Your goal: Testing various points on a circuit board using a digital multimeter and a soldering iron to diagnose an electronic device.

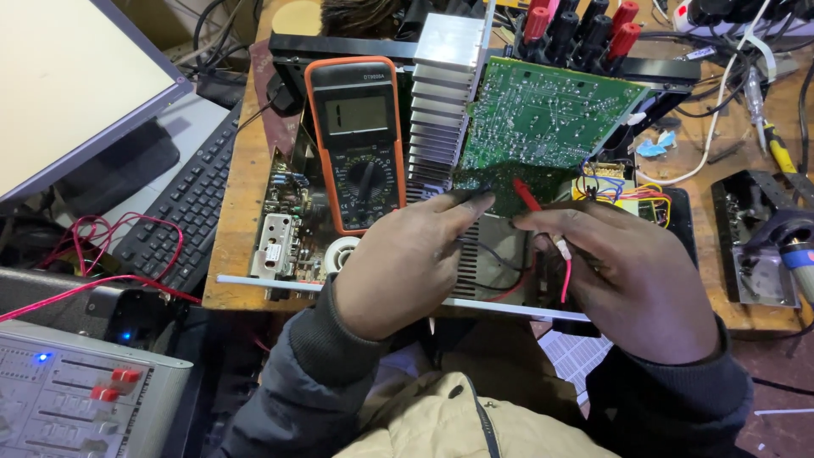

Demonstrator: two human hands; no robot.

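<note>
Red probe [526, 194] pinched in right hand [632, 276], black probe [475, 192] in left hand [407, 259], tips on green PCB [547, 119] nr worktop [233, 246] centre; to be held steady.

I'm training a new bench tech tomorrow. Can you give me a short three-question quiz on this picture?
1. True or false: the right hand holds the red probe against the green circuit board.
2. Which side of the board is the orange multimeter on, in the picture?
3. What do the left hand fingers touch: A keyboard, B board edge, C soldering iron?

Key: 1 true; 2 left; 3 B.
</note>
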